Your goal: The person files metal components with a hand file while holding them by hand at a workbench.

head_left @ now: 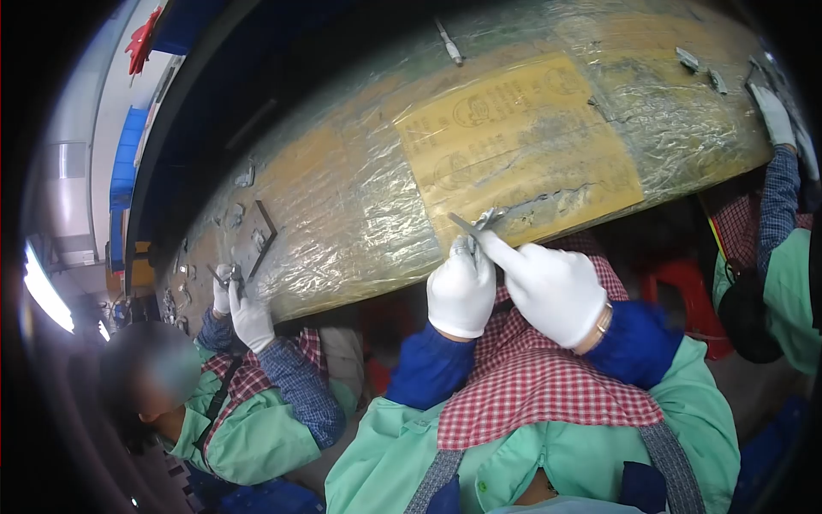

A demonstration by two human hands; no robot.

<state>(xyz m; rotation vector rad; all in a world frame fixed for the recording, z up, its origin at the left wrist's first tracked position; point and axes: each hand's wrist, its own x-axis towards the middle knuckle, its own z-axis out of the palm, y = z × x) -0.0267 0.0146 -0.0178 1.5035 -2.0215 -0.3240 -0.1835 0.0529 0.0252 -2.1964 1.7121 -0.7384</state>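
Observation:
Both my hands wear white gloves and meet at the table's near edge. My left hand (pixel 463 291) is closed around a small grey metal part (pixel 486 219), whose top sticks out above the fingers. My right hand (pixel 548 287) grips a thin, flat grey tool (pixel 463 224), its index finger stretched along it. The tool's tip points up and left, over the left hand, close to the metal part. Beneath them lies a yellow printed sheet (pixel 514 137) on the plastic-wrapped table (pixel 342 214).
At the left, a co-worker (pixel 248 411) in white gloves handles a small part near a dark angled bar (pixel 267 240). Another co-worker's gloved hand (pixel 773 116) is at the far right. A white pen-like tool (pixel 449 43) and small metal parts (pixel 687 59) lie farther back.

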